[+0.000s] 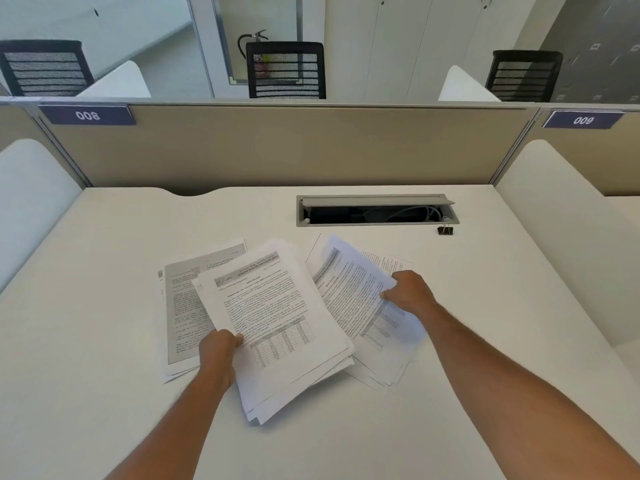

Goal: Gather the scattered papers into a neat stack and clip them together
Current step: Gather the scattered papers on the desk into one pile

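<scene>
Printed white papers lie spread over the middle of the white desk (104,271). My left hand (219,355) grips the left edge of a loose pile of sheets (273,327), lifted and tilted above the desk. My right hand (410,292) pinches the right edge of a raised sheet (349,292) that overlaps more pages beneath it. A greyish printed page (183,303) rests flat on the desk at the left, under the held pile. A small black binder clip (445,229) stands at the back right, apart from both hands.
An open cable tray (377,210) with wires is set into the desk behind the papers. A beige partition (277,147) closes the back, white side panels (568,237) flank the desk. Black mesh chairs (286,69) stand beyond the partition.
</scene>
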`<state>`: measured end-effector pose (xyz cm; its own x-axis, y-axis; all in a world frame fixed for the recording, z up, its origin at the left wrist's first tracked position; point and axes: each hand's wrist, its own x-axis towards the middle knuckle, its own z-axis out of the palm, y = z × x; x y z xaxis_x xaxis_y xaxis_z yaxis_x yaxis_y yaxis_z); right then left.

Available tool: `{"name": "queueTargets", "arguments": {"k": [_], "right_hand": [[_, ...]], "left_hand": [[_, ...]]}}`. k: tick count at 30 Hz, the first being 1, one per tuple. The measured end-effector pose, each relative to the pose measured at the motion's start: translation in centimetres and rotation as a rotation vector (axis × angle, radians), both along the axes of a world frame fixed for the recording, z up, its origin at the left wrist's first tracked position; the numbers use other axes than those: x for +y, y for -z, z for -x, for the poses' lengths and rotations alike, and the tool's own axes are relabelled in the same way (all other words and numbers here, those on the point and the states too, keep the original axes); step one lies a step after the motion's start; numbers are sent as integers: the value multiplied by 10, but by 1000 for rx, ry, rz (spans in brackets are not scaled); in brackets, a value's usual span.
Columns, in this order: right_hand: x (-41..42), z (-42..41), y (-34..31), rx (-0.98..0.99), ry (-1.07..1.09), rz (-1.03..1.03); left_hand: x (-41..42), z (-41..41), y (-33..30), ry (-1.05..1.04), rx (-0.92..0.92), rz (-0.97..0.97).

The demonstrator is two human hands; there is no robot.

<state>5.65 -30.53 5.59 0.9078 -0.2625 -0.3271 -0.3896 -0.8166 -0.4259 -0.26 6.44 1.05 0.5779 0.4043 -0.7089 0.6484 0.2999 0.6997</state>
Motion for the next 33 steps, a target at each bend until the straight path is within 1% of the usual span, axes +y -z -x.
{"name": "queueTargets", "arguments": {"k": [2, 5, 7, 11, 16, 20, 23, 25, 27, 29, 31, 33], "right_hand": [[1, -3, 6, 24, -34, 100], [9, -1, 17, 139, -125, 236], [14, 0, 21, 160, -149, 278], [16, -1, 21, 158, -131, 249], [16, 0, 20, 230, -140, 197], [18, 5, 23, 210, -159, 156], [17, 7, 24, 154, -117, 14], [13, 7, 22, 84, -46, -180], [11, 11, 17, 55, 38, -389], [15, 20, 12, 92, 107, -594], [22, 32, 7, 125, 167, -788], [32, 45, 6, 151, 201, -868]], "left_hand": [[-1, 1, -2, -4, 2, -8], [-2, 4, -2, 0, 9, -17], [-2, 6, -3, 2, 17, -23], [-1, 4, -4, 3, 25, -28], [-3, 4, -4, 22, 25, -22], [-1, 4, -3, 28, 25, -24], [-2, 4, -5, 32, 17, -2], [-5, 4, -9, 28, 4, 48], [-9, 3, -13, 35, -29, 138], [-15, 2, -17, 63, -80, 213], [-23, 1, -22, 100, -112, 241], [-29, -1, -24, 150, -114, 219]]}}
